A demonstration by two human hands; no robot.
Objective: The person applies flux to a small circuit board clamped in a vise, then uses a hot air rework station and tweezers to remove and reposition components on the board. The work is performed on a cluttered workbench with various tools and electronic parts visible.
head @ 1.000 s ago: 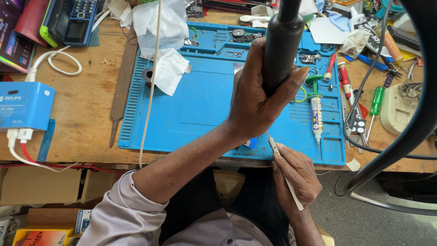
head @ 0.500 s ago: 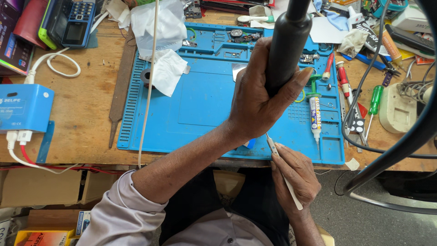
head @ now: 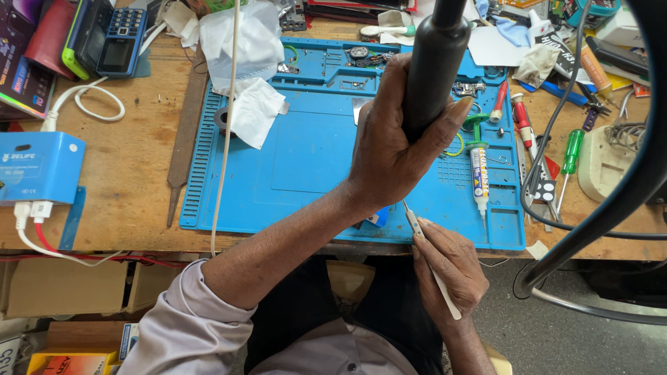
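My left hand (head: 389, 149) is wrapped around a thick black cylindrical handle (head: 434, 62) that rises toward the camera over the blue work mat (head: 306, 167). My right hand (head: 448, 267) sits at the mat's near edge and pinches slim metal tweezers (head: 424, 246), their tips pointing up toward the left hand. What lies under the left hand is hidden; a small blue piece (head: 379, 219) shows just below the wrist.
On the mat lie white tissue (head: 253, 107), a glue syringe (head: 479, 177) and small parts. Screwdrivers (head: 570, 156) and black cables (head: 556, 125) crowd the right side. A blue box (head: 38, 167), a white cord (head: 226, 125), a metal file (head: 184, 139) and a handset (head: 111, 35) are on the left.
The view has shifted slightly; both hands keep their grips and positions.
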